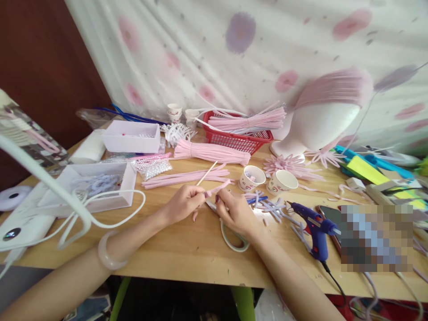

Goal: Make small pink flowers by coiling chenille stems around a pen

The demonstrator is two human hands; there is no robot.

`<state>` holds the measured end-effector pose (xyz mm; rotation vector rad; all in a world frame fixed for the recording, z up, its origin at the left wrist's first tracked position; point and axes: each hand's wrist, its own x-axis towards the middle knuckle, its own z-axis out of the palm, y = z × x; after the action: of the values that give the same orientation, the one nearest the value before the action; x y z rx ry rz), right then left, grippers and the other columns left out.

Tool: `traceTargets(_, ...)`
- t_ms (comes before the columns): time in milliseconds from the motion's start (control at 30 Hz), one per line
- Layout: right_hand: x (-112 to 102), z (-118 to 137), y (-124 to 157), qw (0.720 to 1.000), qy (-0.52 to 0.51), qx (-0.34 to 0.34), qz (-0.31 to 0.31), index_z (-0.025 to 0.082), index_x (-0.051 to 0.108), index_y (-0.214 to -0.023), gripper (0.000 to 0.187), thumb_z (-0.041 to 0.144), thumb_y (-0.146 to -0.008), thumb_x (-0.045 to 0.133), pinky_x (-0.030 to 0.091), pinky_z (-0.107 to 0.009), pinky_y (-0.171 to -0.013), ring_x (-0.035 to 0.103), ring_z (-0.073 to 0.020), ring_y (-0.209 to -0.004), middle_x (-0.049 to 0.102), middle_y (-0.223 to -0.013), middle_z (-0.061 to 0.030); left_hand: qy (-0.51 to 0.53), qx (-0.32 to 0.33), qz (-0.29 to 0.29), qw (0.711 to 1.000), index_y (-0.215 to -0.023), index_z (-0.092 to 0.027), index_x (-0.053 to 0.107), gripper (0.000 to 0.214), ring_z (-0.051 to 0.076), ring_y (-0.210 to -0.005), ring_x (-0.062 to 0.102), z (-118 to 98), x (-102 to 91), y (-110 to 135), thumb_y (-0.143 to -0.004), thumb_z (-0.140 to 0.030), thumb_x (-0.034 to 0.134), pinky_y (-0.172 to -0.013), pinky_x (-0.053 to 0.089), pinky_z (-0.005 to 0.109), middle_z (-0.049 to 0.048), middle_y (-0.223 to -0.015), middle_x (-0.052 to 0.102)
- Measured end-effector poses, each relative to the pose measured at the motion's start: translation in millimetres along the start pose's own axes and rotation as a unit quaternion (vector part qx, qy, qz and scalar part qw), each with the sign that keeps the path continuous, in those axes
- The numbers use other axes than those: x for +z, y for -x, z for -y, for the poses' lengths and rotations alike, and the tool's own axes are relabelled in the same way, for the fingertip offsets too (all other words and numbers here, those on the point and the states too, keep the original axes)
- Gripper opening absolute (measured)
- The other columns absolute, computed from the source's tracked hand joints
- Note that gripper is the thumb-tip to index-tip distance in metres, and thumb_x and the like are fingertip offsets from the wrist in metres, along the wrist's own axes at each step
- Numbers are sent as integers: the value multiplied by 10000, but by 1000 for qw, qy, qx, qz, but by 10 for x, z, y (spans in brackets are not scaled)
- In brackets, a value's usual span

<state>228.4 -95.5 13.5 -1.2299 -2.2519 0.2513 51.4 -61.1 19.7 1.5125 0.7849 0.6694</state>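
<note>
Pink pipe cleaner (219,187) low over the table (187,254), pinched with a wooden stick (207,173) in the left hand (183,204), fingers closed; the right hand (236,213) nips it too. Scissors (230,240) lie half hidden under that hand. Red print on the paper cup (274,187) is too small to read.

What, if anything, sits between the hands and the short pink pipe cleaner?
Nothing visible. The left hand pinches the pink pipe cleaner together with a wooden stick. The right hand touches it too, above the scissors.
</note>
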Motion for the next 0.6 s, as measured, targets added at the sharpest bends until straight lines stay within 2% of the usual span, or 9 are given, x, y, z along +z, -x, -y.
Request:
traceTargets(133,21,34,3,997,-68,11,-36,193,439,-905,20,200,-887,441,343,-236,-524,508,-145,-553,559,-674,-10,37,-2,10,999,-517,-191,396,297,54,-333,370,-13,9,-11,-759,-341,478,-346,409,205,-84,-439,342)
traceTargets(233,59,26,9,998,-63,6,-15,189,446,-1030,107,204,-934,400,394,-251,-584,580,-168,-657,628,-785,-51,35,5,21,999,-489,-194,383,294,55,-324,376,28,7,-8,-747,-307,470,-356,409,202,-86,-412,334)
traceTargets(367,92,-16,32,1000,-20,2,10,208,491,-1017,156,195,-961,345,378,-247,-568,575,-165,-618,627,-749,-38,7,12,17,1000,-479,-193,391,293,78,-331,441,70,25,18,-751,-279,455,-361,370,198,-70,-382,381)
traceTargets(467,103,-26,42,998,-54,12,-15,211,505,-986,147,191,-957,362,395,-238,-569,578,-155,-615,628,-747,-30,-14,29,1,999,-471,-184,424,310,83,-358,462,44,50,32,-767,-274,453,-389,354,200,-52,-381,425)
traceTargets(600,119,-7,28,993,-101,39,-52,205,517,-946,137,198,-958,380,428,-238,-593,599,-152,-634,640,-741,-28,-1,35,0,999,-540,-152,553,308,96,-423,503,8,33,10,-785,-307,449,-455,386,217,-38,-438,458)
